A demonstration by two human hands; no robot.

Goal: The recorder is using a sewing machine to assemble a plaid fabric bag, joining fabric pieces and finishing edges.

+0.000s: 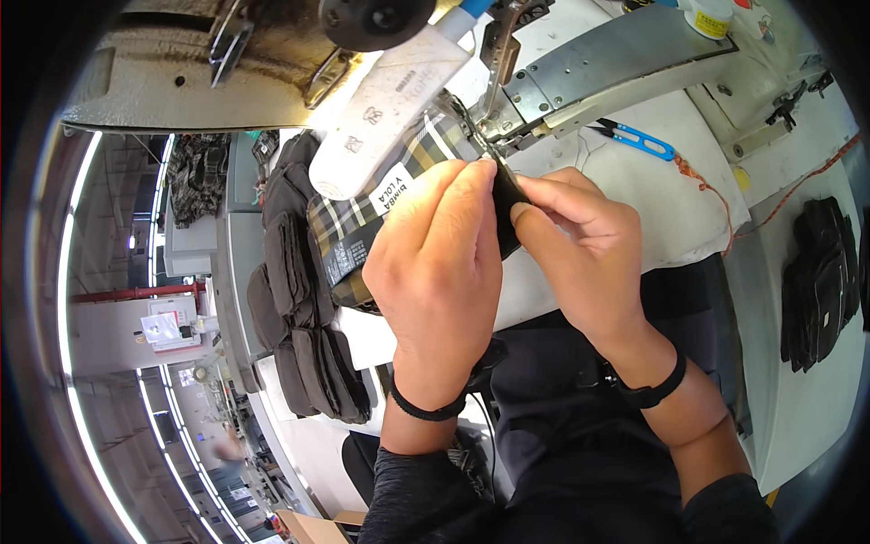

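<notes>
Plaid fabric piece [426, 163] lies pinched between both hands, left hand [441, 263] and right hand [580, 245], at the sewing machine [580, 72].

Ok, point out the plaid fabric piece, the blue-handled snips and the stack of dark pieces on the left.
plaid fabric piece [426, 150], head view, its checked face above the left hand
blue-handled snips [642, 140], head view, handle
stack of dark pieces [299, 308], head view, middle of pile

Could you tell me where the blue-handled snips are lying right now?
The blue-handled snips lie upper right in the head view, on the white table beyond the right hand.
</notes>
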